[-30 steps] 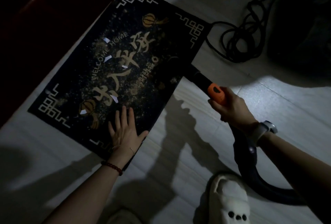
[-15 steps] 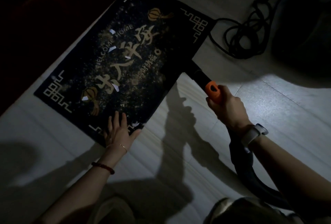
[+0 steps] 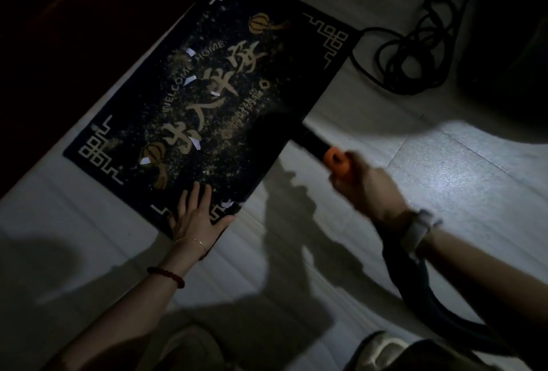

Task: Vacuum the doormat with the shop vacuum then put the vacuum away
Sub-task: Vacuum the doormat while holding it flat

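A dark doormat (image 3: pixel 225 44) with gold lettering and lantern prints lies at an angle on the pale floor, with several white paper scraps (image 3: pixel 189 80) scattered on it. My left hand (image 3: pixel 195 216) presses flat on the mat's near corner, fingers straight. My right hand (image 3: pixel 364 189) grips the black vacuum wand (image 3: pixel 308 139) just behind its orange collar (image 3: pixel 336 160). The wand's front end lies over the mat's right edge, lost in the dark. The black hose (image 3: pixel 421 296) curves back under my right forearm.
A tangled black power cord (image 3: pixel 409 53) lies on the floor right of the mat, beside the dark bulk of the vacuum body (image 3: pixel 504 53). A dark red surface (image 3: pixel 59 29) borders the mat's left side. My foot in a pale shoe (image 3: pixel 382 347) is at the bottom.
My left hand slid back from the mat's middle-near area to its near corner. My right hand and the wand stay at the mat's right edge, now blurred by motion. The view shifted a little.
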`<state>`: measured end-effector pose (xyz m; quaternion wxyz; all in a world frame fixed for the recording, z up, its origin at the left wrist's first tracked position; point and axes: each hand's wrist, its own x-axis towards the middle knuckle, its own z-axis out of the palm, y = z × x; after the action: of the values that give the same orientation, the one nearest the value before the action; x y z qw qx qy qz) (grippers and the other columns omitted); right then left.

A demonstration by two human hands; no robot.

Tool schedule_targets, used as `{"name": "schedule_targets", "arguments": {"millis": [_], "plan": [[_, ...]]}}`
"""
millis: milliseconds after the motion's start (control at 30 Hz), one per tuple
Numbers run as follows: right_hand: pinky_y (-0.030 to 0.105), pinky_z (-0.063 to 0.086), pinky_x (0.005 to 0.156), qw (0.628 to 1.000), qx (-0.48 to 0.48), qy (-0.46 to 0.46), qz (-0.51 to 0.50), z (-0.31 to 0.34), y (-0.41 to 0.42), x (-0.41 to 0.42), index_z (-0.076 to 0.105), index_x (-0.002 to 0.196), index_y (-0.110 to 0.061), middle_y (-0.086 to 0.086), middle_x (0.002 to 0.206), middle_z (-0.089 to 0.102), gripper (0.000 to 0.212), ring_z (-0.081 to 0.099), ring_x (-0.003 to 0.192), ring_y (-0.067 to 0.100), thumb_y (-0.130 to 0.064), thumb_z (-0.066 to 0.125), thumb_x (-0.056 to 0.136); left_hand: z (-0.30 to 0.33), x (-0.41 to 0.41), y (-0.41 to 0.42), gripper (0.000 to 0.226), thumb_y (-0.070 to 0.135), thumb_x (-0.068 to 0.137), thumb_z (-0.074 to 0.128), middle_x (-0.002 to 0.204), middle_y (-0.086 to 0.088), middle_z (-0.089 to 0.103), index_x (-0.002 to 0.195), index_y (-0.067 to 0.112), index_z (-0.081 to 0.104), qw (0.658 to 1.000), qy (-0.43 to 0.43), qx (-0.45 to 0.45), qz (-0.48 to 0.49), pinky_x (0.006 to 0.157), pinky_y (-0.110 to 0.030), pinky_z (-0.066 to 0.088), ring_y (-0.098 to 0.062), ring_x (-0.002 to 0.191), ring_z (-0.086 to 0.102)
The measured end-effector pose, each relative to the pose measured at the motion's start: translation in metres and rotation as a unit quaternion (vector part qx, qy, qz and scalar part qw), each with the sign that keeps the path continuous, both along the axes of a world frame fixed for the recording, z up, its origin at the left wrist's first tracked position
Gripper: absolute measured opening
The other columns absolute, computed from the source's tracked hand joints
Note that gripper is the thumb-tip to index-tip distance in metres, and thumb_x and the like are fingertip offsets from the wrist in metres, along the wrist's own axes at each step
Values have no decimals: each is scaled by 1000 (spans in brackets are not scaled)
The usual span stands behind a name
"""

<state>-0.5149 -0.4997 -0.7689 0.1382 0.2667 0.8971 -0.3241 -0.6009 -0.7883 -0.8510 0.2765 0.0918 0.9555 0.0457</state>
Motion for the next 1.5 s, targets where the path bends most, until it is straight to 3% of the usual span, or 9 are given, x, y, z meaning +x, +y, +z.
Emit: {"name": "schedule_targets", "arguments": {"millis": [100,300,400,533,733,967,1167,1333,1500], "plan": [[35,50,70,996,-11,-20,81,6,-31,25,39,127,-23,13,101,66,47,62,77,30,-38,58,86,0,0,0,82,56,82,54,157,1,2,146,24,14,1000,3,4,1,109,-56,18,-24,143,1],[46,54,69,990,30,51,-127,0,36,-17,44,123,-18,22,97,66,46,63,72,40,-35,60,84,-2,1,-1,83,54,80,57,157,2,3,146,24,16,1000,10,17,11,109,-58,17,-23,142,1],[32,43,64,999,32,6,-9,-1,-3,1,40,128,-20,18,95,66,48,61,73,32,-35,58,86,-3,0,-2,83,56,80,56,157,3,3,146,25,16,1000,13,17,11,108,-57,18,-23,142,2],[32,45,70,990,15,-25,135,4,-49,28,34,132,-26,10,104,66,51,62,83,29,-40,53,87,-2,0,-1,83,56,80,56,157,4,3,145,26,16,1000,13,17,12,108,-57,18,-23,142,2],[31,35,64,994,83,27,-63,5,9,-20,41,128,-20,20,103,64,47,59,84,37,-36,57,86,1,-2,-10,81,51,82,56,157,4,-1,146,27,12,999,-1,32,-9,111,-53,14,-22,142,-1],[32,48,73,984,-3,-34,177,3,-69,13,28,133,-28,7,106,65,51,62,85,26,-42,50,89,0,1,-18,107,38,64,80,155,-13,5,145,6,16,989,46,88,112,114,-52,14,-32,141,4],[38,45,70,996,74,52,-4,-7,-4,-37,41,129,-22,22,104,64,50,60,87,41,-40,58,85,-5,-11,-22,121,57,65,71,155,-13,-12,146,6,-4,994,-21,21,101,115,-44,-1,-28,142,-13],[50,55,71,994,36,54,-83,-10,24,-73,40,126,-18,18,106,64,49,64,76,39,-39,57,86,-3,-14,-19,121,60,68,67,154,-13,-18,145,6,-9,995,-49,0,92,115,-43,-2,-28,142,-17],[43,51,71,996,-5,38,82,-14,-47,-53,42,121,-23,13,98,66,41,61,80,35,-37,56,86,-1,-14,-18,121,64,68,64,154,-12,-19,145,7,-10,995,-50,-22,85,115,-45,1,-27,142,-17]]}}
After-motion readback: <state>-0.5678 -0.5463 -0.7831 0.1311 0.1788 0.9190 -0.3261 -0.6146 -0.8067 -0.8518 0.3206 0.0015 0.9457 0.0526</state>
